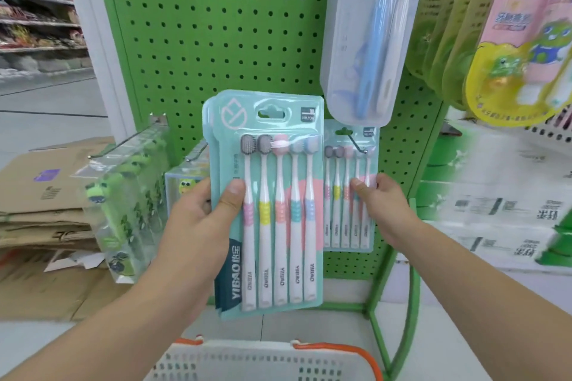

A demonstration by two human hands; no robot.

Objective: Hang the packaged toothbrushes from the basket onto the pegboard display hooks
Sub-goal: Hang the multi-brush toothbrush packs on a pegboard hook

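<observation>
A: What do we hold?

B: Our left hand (198, 219) grips a stack of toothbrush packs (266, 195), thumb across the front and fingers curled behind. The front pack is a flat mint-green card under glossy clear plastic, with a cloud-shaped hang slot at the top. It stands upright, in front of the pegboard (216, 25) and above the basket (247, 362).

A: How many brushes do we count?

B: Five in the front pack, side by side, heads up: two grey heads, one pink, two bluish. The handles are white with ribbed grips in pink, yellow, salmon, teal and blue. Edges of at least two more packs show behind it on the left; we cannot tell the exact number.

A: And our right hand (380, 204)?

B: It pinches a hung pack (349, 189) of the same kind, thumb on the front, which hangs on a wire hook (359, 148) with a small ball tip.

A: Around that?

B: The pegboard is green metal, dotted with round holes. A long clear case (368, 34) with one blue brush hangs above. The basket is white lattice plastic with orange handles. Flattened brown cartons (40, 195) lie at the left.
</observation>
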